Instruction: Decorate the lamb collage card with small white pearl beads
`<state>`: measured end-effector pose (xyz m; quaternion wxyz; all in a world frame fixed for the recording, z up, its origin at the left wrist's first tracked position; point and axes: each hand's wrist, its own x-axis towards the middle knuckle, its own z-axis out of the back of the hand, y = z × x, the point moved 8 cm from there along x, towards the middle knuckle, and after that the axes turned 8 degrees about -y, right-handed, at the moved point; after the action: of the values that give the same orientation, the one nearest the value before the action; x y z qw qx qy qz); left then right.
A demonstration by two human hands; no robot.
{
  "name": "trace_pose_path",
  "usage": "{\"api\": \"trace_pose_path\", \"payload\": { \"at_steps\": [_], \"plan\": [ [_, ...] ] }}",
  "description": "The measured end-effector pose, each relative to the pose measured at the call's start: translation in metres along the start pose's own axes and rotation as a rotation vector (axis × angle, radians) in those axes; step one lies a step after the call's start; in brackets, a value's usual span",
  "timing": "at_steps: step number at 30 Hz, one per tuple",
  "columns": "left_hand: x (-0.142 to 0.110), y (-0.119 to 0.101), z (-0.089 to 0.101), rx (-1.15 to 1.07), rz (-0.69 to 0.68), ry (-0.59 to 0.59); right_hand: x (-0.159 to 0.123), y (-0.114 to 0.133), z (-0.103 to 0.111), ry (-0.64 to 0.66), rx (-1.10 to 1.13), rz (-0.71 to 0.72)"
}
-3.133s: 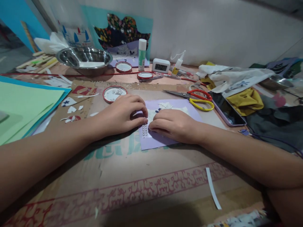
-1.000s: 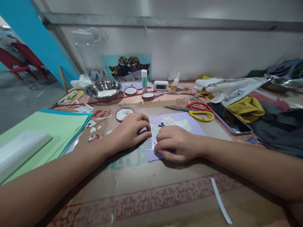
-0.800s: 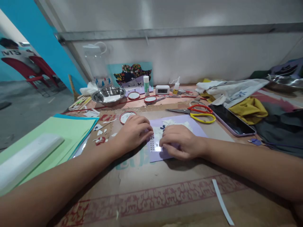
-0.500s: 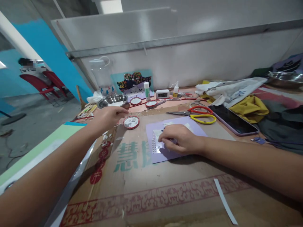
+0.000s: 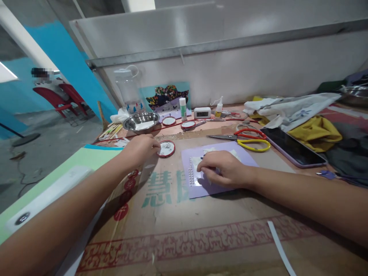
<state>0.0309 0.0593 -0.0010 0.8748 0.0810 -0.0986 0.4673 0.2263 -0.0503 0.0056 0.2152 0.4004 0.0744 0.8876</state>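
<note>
My left hand point(image 5: 143, 150) is at the left rim of a small red-edged round dish point(image 5: 167, 148) that holds small pearl-like beads. Its fingers are bent and drawn together; whatever is between them is too small to see. My right hand point(image 5: 220, 166) rests on a purple sheet point(image 5: 201, 191), thumb and forefinger pinched together, and what they hold, if anything, is hidden. Left of those fingertips, a column of pearl beads point(image 5: 191, 172) lines a pale patch on the sheet. Part of the sheet is covered by this hand.
Scissors point(image 5: 238, 138) with red and yellow handles lie behind the sheet, beside a phone point(image 5: 293, 147). Farther back stand a metal bowl point(image 5: 140, 122), a glue stick point(image 5: 183, 109), a small clock point(image 5: 202, 112) and a glue bottle point(image 5: 219, 107). A person sits on a red chair point(image 5: 51, 99) far left.
My left hand has come down and closer to the bead dish, its fingers now more bent at the rim. My right hand stays on the purple sheet. The whole view has shifted slightly.
</note>
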Motion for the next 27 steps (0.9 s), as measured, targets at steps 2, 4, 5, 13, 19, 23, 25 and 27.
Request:
{"api": "trace_pose_path", "payload": {
  "at_steps": [2,4,5,13,19,23,25,27],
  "plan": [
    [0.0,0.0,-0.002,-0.002,0.042,0.019,0.0,-0.001,-0.001,0.004,0.002,-0.004],
    [0.0,0.001,-0.004,-0.002,0.081,0.04,0.0,-0.001,-0.002,0.009,0.008,-0.006],
    [0.0,0.002,-0.005,-0.004,0.095,0.049,0.0,-0.001,-0.002,0.009,0.011,-0.006],
    [-0.003,-0.01,0.001,0.011,0.045,0.082,-0.001,-0.002,-0.005,0.04,0.003,-0.012],
    [-0.003,-0.019,0.0,0.059,0.019,0.054,-0.002,-0.002,-0.007,0.06,0.019,-0.015],
    [-0.003,-0.021,-0.002,0.081,0.005,0.049,-0.002,-0.002,-0.008,0.076,0.008,-0.018],
    [-0.003,-0.021,-0.001,0.084,0.001,0.059,-0.002,-0.003,-0.008,0.081,0.01,-0.021],
    [-0.004,-0.02,0.001,0.085,0.001,0.073,-0.002,-0.003,-0.009,0.085,0.011,-0.027]
  ]
}}
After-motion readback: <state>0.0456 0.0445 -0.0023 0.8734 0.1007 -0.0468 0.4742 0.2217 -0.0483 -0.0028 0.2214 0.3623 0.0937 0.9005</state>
